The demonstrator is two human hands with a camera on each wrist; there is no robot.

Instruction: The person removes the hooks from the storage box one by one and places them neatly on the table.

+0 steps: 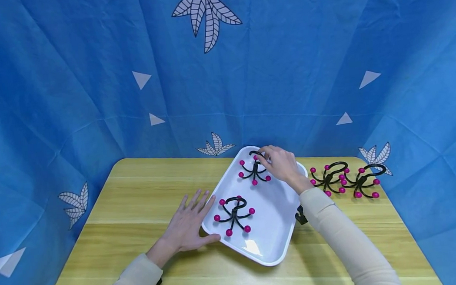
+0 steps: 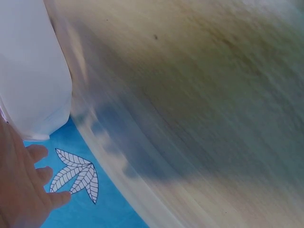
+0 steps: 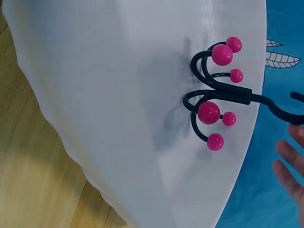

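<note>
A white tray (image 1: 271, 214) lies at a slant on the wooden table. At its far end my right hand (image 1: 282, 163) pinches the curved top of a black multi-arm hook hanger (image 1: 255, 168) with pink ball tips. The right wrist view shows that hanger's stem (image 3: 237, 95) leading to the fingertips, its arms over the tray and its shadow beside it. A second such hanger (image 1: 234, 214) stands in the near left of the tray. Flat and spread, my left hand (image 1: 186, 228) rests against the tray's left side, thumb at the near rim.
Two more hangers of the same kind, one (image 1: 328, 180) beside the other (image 1: 361, 181), stand on the table right of the tray. A blue curtain (image 1: 286, 69) with leaf prints surrounds the table's back and sides.
</note>
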